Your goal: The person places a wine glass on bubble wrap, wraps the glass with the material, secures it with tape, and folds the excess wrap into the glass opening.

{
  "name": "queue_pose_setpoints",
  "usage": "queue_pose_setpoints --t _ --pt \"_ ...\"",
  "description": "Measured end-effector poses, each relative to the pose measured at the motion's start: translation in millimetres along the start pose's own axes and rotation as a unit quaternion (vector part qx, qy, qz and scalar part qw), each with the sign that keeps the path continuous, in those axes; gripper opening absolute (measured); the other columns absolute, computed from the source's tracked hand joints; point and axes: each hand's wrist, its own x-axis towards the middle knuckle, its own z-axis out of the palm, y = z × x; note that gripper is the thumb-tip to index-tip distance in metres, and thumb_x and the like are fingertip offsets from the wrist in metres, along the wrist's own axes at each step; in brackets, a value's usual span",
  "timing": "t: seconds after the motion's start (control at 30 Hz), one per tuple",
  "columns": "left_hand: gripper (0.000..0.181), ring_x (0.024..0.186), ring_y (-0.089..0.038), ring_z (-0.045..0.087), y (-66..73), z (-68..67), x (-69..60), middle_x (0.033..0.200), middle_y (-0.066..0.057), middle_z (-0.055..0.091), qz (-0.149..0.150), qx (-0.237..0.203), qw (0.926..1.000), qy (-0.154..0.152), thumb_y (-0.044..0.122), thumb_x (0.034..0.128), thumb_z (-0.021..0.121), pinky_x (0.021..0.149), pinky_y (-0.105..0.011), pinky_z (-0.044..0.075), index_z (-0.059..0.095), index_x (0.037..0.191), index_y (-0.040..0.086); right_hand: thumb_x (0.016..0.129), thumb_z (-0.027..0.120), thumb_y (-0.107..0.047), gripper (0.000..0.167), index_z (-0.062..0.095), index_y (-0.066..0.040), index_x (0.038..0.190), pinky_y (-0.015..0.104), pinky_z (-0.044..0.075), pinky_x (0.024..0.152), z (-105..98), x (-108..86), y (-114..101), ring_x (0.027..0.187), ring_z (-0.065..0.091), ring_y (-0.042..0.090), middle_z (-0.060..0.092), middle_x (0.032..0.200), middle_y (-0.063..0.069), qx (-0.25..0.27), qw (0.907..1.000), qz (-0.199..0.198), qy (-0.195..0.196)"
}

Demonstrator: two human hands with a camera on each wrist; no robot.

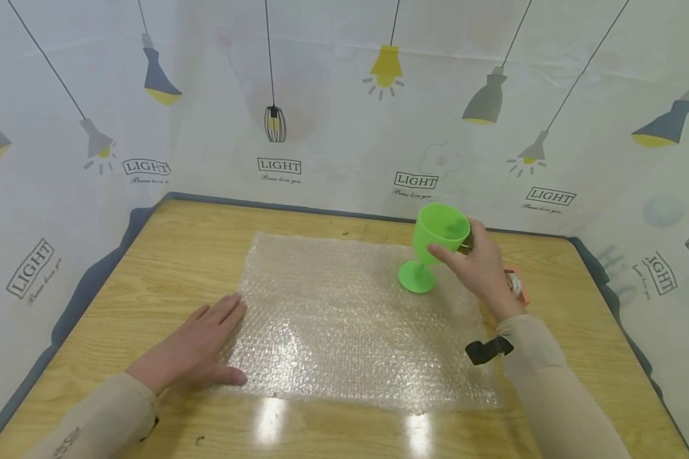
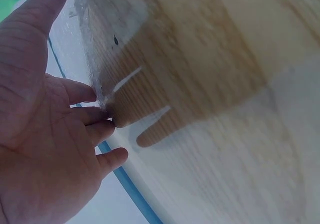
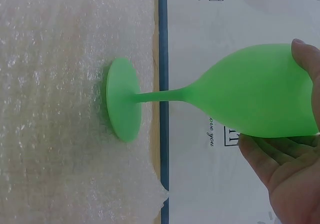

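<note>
A bright green plastic goblet is upright, its round foot over the right back part of a sheet of bubble wrap. Whether the foot touches the sheet or hovers just above it, I cannot tell. My right hand holds the goblet's bowl near the rim, thumb on one side and fingers on the other, as the right wrist view also shows. At the sheet's left edge rests my left hand, its fingers fairly straight and thumb spread. In the left wrist view, its fingertips touch the edge of the wrap.
Partly hidden behind my right wrist sits a small orange box with something white in it. The wooden table is bordered at back and sides by a white curtain printed with lamps.
</note>
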Motion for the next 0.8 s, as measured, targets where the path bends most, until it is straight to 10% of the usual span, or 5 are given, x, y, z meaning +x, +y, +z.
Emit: queue_pose_setpoints --t 0.8 --pt "0.131 0.153 -0.049 0.019 1.3 -3.3 5.6 0.166 -0.031 0.016 -0.004 -0.008 0.9999 -0.008 0.082 0.0759 0.066 0.122 -0.068 0.018 0.023 0.159 -0.01 0.092 0.08 -0.032 0.078 0.04 0.001 0.15 0.051 0.05 0.109 6.1 -9.1 -4.3 0.127 0.059 0.038 0.058 0.138 0.021 0.025 0.9995 0.006 -0.02"
